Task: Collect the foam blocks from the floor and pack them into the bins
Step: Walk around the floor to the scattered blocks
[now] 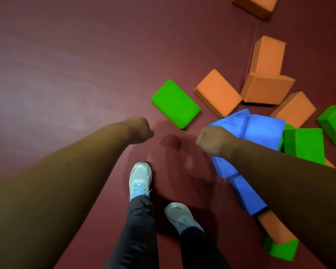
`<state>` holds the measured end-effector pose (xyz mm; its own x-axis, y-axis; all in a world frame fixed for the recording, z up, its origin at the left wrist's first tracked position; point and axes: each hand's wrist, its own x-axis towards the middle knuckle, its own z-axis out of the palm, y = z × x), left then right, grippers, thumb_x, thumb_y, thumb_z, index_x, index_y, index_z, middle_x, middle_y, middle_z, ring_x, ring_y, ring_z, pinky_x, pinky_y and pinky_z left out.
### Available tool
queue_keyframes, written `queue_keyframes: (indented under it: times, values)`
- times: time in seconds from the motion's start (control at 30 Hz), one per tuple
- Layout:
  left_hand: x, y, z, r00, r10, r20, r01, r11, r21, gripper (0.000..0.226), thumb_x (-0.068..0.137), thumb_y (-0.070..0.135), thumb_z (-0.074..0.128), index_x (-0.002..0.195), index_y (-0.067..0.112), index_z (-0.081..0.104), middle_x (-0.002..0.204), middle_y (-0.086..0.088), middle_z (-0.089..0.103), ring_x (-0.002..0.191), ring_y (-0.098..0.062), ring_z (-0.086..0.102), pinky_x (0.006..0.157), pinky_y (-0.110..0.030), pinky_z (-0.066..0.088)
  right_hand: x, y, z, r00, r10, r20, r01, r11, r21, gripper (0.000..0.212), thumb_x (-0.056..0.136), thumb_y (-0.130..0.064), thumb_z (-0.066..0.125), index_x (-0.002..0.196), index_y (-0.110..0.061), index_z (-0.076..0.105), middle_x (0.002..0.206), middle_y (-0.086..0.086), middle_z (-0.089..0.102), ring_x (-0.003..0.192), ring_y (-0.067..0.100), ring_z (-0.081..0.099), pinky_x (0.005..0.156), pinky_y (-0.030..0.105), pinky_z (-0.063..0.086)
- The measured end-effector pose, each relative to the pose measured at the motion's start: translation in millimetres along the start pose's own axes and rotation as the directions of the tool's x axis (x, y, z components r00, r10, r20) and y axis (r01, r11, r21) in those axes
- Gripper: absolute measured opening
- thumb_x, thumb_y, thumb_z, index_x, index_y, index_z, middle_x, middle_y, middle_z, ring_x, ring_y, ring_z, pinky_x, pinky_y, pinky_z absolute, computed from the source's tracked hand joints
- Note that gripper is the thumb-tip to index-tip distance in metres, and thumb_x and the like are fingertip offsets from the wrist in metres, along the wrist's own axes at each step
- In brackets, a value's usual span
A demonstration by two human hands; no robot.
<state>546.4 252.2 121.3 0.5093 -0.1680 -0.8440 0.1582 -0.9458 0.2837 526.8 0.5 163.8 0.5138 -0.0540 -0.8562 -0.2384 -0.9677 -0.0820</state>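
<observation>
Foam blocks lie scattered on the dark red mat at the right. A green block [176,103] lies flat, nearest my hands. Beside it are an orange block [218,93] and more orange blocks [267,70] stacked behind. Blue blocks [260,131] pile up under my right forearm, with green blocks [306,144] to their right. My left hand [140,130] hangs above the mat with curled fingers, holding nothing. My right hand [214,141] is also curled and empty, just left of the blue pile. No bin is in view.
My two feet in light blue shoes [140,179] stand on the mat [66,84] below my hands. An orange block [275,228] and a green one [281,249] lie at the lower right. Another orange block [256,5] sits at the top edge.
</observation>
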Motion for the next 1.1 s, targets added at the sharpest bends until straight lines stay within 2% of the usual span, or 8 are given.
queue_keyframes:
  times: [0.13,0.33,0.47,0.6,0.7,0.83,0.97,1.1]
  values:
    - [7.2,-18.4,-38.0,0.999,-0.032,-0.02,0.033,0.997,0.066,0.042,0.102,0.038,0.055,0.119,0.003,0.071,0.122,-0.018,0.07,0.115,-0.036,0.063,0.094,-0.036,0.051,1.8,-24.1,-7.6,0.997,-0.062,-0.036,0.058,0.992,-0.11,0.032,0.1,-0.031,0.051,0.109,-0.007,0.07,0.116,0.016,0.069,0.116,0.034,0.063,0.093,0.033,0.048]
    - [47.6,-11.8,-55.9,0.999,-0.037,-0.023,0.038,0.998,0.04,0.037,0.1,0.032,0.057,0.117,0.003,0.071,0.119,-0.019,0.071,0.112,-0.036,0.067,0.098,-0.041,0.054,51.8,-22.7,-19.1,0.998,-0.062,-0.026,0.061,0.997,-0.056,0.036,0.099,-0.037,0.053,0.112,-0.008,0.071,0.116,0.015,0.07,0.11,0.034,0.064,0.084,0.031,0.046]
    - [77.6,9.0,-48.3,0.999,-0.034,0.021,0.031,0.993,0.117,0.035,0.101,0.031,0.055,0.117,0.003,0.071,0.118,-0.02,0.071,0.113,-0.035,0.066,0.097,-0.038,0.054,98.0,3.3,-34.5,0.997,-0.082,0.002,0.082,0.995,0.05,0.03,0.097,-0.034,0.054,0.11,-0.012,0.07,0.105,0.009,0.067,0.103,0.032,0.063,0.081,0.032,0.046]
    - [126.1,31.5,-38.0,0.999,-0.036,0.03,0.029,0.982,0.185,0.036,0.101,0.032,0.054,0.119,0.005,0.069,0.121,-0.019,0.07,0.116,-0.035,0.063,0.095,-0.035,0.052,147.8,42.9,-46.7,0.994,-0.105,0.021,0.105,0.994,-0.035,0.025,0.101,-0.034,0.049,0.094,-0.014,0.061,0.102,0.012,0.066,0.099,0.032,0.061,0.08,0.033,0.044]
    - [168.1,53.8,-30.7,1.0,-0.019,0.014,0.015,0.971,0.239,0.036,0.101,0.031,0.054,0.121,0.003,0.067,0.126,-0.024,0.065,0.12,-0.039,0.06,0.092,-0.035,0.049,181.4,80.0,-58.7,0.997,-0.073,0.008,0.073,0.984,-0.161,0.035,0.103,-0.032,0.045,0.097,-0.004,0.064,0.119,0.019,0.068,0.113,0.036,0.061,0.093,0.036,0.049]
    - [220.7,90.1,-26.8,0.997,-0.061,-0.051,0.071,0.969,0.238,0.056,0.096,0.028,0.064,0.14,-0.003,0.049,0.137,-0.029,0.057,0.125,-0.045,0.056,0.097,-0.041,0.048,222.9,129.3,-74.8,1.0,-0.022,0.005,0.022,0.985,-0.171,0.041,0.102,-0.034,0.048,0.118,-0.002,0.067,0.126,0.02,0.066,0.118,0.037,0.059,0.096,0.034,0.045]
    - [266.1,126.9,-28.4,0.99,0.029,-0.135,0.018,0.942,0.335,0.067,0.087,0.025,0.071,0.142,0.001,0.041,0.141,-0.026,0.045,0.131,-0.046,0.047,0.103,-0.047,0.045,268.2,161.3,-91.1,0.995,0.008,-0.099,-0.02,0.992,-0.123,0.037,0.096,-0.03,0.057,0.121,-0.004,0.066,0.127,0.019,0.066,0.118,0.038,0.06,0.1,0.039,0.049]
    - [302.8,137.0,-31.6,0.994,0.081,-0.077,-0.027,0.841,0.541,0.092,0.072,0.034,0.085,0.147,0.012,0.036,0.145,-0.014,0.043,0.136,-0.038,0.041,0.104,-0.049,0.044,311.8,175.1,-102.5,0.965,0.026,-0.262,-0.033,0.999,-0.022,0.062,0.087,-0.042,0.072,0.134,-0.004,0.056,0.136,0.019,0.056,0.127,0.037,0.053,0.107,0.04,0.044]
